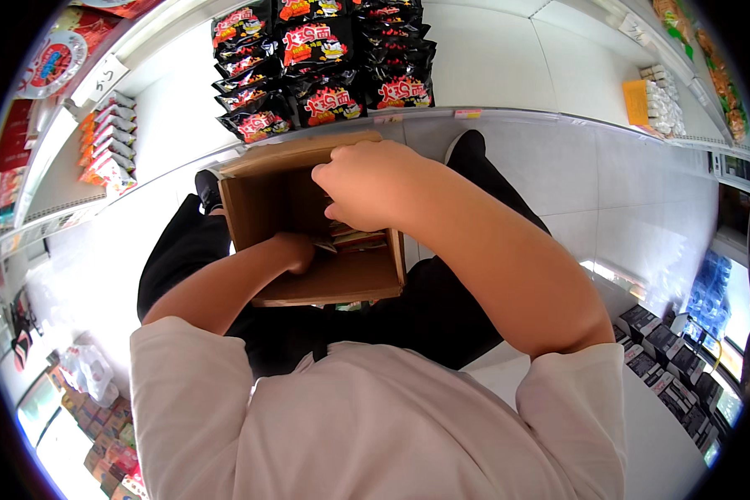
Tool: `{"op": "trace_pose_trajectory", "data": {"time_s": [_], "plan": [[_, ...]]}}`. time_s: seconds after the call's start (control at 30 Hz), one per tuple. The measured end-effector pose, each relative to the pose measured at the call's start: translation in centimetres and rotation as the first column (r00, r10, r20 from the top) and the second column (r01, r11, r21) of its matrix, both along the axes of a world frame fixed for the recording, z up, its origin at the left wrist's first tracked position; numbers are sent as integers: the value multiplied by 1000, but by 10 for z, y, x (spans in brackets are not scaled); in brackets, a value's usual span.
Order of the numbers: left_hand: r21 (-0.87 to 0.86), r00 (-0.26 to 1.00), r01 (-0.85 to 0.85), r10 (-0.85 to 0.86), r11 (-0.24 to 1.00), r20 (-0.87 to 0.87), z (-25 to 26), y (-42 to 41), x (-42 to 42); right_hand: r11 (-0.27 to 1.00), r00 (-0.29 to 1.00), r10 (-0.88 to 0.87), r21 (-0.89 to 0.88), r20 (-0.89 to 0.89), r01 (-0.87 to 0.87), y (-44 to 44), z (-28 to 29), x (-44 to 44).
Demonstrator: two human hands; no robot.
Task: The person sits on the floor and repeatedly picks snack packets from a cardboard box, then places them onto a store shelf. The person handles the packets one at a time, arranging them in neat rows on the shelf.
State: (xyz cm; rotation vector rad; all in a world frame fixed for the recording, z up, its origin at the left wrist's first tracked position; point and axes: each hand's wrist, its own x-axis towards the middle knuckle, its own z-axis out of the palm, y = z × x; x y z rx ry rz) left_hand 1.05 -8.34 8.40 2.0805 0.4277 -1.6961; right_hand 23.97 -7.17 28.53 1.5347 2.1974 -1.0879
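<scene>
An open cardboard box (334, 292) stands between my spread legs, in front of the shelf. Several thin flat packets (359, 240) lie stacked inside, against its right side. My left hand (292, 251) reaches down into the box, its fingertips hidden next to the edge of one packet. Above the box's far right part is my right hand (365, 184), its fingers curled and pointing left. The right hand and forearm cover part of the packets and the rim. Whether either hand grips something is hidden.
Black instant noodle packs (315, 47) stand in stacked columns on the white shelf (494, 56) ahead. Side shelves hold small packs (109, 147) at left and an orange carton (634, 103) at right. Black boxes (669, 362) and a plastic bag (90, 372) are behind me.
</scene>
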Motion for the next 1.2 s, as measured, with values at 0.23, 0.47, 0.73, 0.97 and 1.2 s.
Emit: {"op": "trace_pose_trajectory", "data": {"time_s": [0.23,0.47,0.73,0.97,1.2], "plan": [[-71,954,-100,116,992,276,173,46,21,1000,999,-19,-9,-40,18,7,-2,1],[-273,527,-156,313,949,790,314,81,5,980,822,-164,6,-545,199,27,6,1],[-728,-360,138,719,672,595,289,110,-32,750,29,-654,-653,-756,-106,26,34,-19],[-853,-536,104,751,511,385,256,126,-39,678,48,-735,-734,-676,35,7,64,-24],[-959,-619,-18,756,-284,-213,259,118,-26,687,-9,-654,-599,-756,412,20,43,-20]]}}
